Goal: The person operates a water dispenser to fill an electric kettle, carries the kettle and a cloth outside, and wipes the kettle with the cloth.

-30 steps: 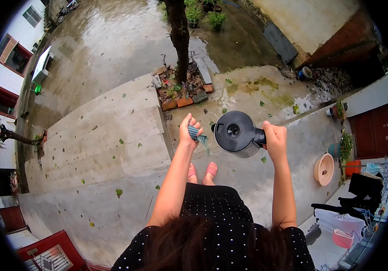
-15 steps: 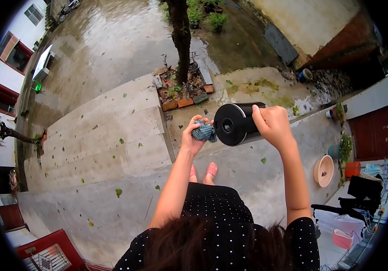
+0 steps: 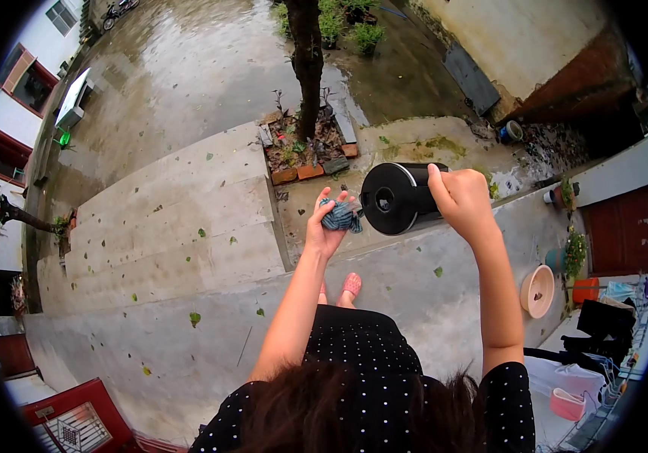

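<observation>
A black kettle-like vessel (image 3: 389,199) with a round lid and a silver rim hangs in front of me. My right hand (image 3: 463,201) is closed around its handle, thumb on top. To its left, my left hand (image 3: 327,226) has its fingers curled about a crumpled blue-grey striped cloth (image 3: 341,216). The cloth is close beside the spout side of the vessel; whether they touch is hard to tell.
A tree trunk (image 3: 307,68) rises from a brick-edged bed (image 3: 309,172) ahead. Concrete steps (image 3: 173,219) lie to the left. At right are a pink basin (image 3: 538,291), an orange bucket (image 3: 586,290) and hanging laundry (image 3: 567,374).
The vessel and my right hand have risen slightly in view, and the vessel looks a little more tilted. The fingers of my left hand have loosened somewhat around the cloth.
</observation>
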Demonstrator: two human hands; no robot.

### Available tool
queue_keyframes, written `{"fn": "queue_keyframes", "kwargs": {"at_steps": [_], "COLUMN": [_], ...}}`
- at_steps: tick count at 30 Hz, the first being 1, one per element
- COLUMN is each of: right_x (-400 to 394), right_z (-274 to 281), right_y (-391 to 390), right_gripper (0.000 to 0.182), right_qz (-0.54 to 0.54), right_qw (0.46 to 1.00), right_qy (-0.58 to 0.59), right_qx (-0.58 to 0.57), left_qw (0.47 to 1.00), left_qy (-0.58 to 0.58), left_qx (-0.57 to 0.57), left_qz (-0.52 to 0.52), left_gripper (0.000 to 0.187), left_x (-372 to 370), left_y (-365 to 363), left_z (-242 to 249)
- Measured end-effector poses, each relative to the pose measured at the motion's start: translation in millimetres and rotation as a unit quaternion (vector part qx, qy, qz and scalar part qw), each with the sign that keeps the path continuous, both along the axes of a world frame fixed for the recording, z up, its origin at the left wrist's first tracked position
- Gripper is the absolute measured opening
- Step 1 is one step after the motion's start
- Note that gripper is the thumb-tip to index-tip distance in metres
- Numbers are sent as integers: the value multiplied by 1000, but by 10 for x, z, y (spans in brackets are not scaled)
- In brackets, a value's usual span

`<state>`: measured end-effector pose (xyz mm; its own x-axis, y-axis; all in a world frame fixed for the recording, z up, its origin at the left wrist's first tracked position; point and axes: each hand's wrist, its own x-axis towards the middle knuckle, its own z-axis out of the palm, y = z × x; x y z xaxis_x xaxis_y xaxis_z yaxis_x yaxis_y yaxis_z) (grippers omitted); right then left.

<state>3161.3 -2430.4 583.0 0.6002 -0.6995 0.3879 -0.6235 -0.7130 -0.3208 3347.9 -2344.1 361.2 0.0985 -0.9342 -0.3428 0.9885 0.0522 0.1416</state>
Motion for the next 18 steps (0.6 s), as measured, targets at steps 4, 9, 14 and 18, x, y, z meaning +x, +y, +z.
{"fn": "queue_keyframes", "kwargs": {"at_steps": [4, 9, 14, 18], "right_x": [-115, -309, -532, -728], "right_z": [-106, -284, -497, -576], "right_y": [15, 96, 157, 206], "right_gripper": [42, 47, 48, 50], "right_qz": [-71, -169, -191, -207], "right_qw": [981, 914, 880, 829], "right_qy": [-125, -258, -328, -415], "right_qx": [132, 265, 284, 313], "left_qw": [997, 998, 989, 993], "left_qy": [44, -59, 44, 28], "left_qx": [-49, 16, -53, 116], "left_qz": [33, 32, -129, 23], "left_gripper": [51, 34, 38, 32], "left_x": [30, 14, 288, 176], "left_y": [-19, -84, -23, -91], "left_z": [-184, -189, -410, -119]}}
